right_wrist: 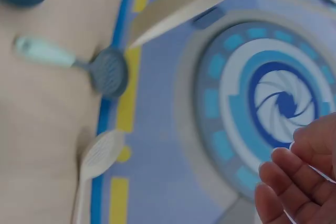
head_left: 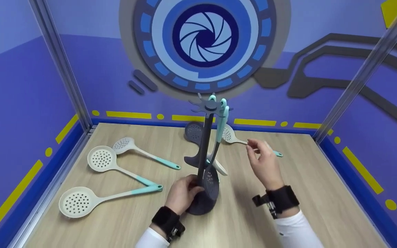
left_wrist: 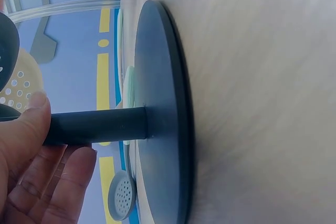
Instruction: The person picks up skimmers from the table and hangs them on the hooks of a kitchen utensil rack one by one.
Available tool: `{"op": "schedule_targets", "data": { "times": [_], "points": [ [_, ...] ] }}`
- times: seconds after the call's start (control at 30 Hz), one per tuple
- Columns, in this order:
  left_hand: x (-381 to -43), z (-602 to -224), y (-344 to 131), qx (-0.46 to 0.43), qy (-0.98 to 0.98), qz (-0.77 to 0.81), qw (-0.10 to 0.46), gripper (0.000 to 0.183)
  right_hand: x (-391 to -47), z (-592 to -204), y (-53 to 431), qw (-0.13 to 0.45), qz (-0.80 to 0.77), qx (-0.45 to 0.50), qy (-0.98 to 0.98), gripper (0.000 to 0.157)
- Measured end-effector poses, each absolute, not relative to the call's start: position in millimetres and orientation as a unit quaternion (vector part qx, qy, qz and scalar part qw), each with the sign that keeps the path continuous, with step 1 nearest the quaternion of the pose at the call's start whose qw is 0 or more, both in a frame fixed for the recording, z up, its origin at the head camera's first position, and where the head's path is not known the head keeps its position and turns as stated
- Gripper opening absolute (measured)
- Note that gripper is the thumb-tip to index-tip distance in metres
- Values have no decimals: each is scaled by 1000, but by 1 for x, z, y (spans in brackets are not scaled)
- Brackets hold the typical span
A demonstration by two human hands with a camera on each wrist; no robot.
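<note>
My left hand [head_left: 183, 194] grips the lower pole of a black utensil stand [head_left: 203, 148], thumb on one side and fingers on the other. The stand's round base [left_wrist: 160, 77] is right at the tabletop in the left wrist view. Mint-handled utensils hang from its hooked top [head_left: 210, 106], among them a dark skimmer [head_left: 211, 184] and a pale utensil [head_left: 220, 167] partly hidden behind the pole. To the right of the stand, my right hand [head_left: 265, 165] is raised with loosely bent fingers and holds nothing. It overlaps the handle of a white skimmer [head_left: 229, 134] in the head view.
Three white skimmers with mint handles lie at the left: one at the front [head_left: 78, 202], one in the middle [head_left: 102, 158] and one behind [head_left: 123, 145]. A dark skimmer [right_wrist: 108, 72] lies near the back wall. Metal posts [head_left: 60, 62] and printed panels enclose the wooden table [head_left: 322, 206].
</note>
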State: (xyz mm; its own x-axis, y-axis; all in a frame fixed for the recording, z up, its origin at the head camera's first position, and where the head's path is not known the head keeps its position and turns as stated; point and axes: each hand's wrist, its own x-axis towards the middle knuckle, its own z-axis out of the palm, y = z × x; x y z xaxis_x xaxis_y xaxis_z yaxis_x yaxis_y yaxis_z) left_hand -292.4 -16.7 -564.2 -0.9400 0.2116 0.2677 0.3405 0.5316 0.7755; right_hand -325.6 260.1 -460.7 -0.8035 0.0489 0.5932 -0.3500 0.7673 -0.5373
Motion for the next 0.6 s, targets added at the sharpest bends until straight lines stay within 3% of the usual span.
{"op": "schedule_targets", "data": {
  "times": [0.33,0.6],
  "points": [
    [-294,-563,-19,-150,-877,-452,71,28,-395,-488,312,200,239,64,-948,27],
    [-293,-564,-17,-147,-873,-461,57,26,-428,-508,346,137,163,67,-975,27]
  ]
}}
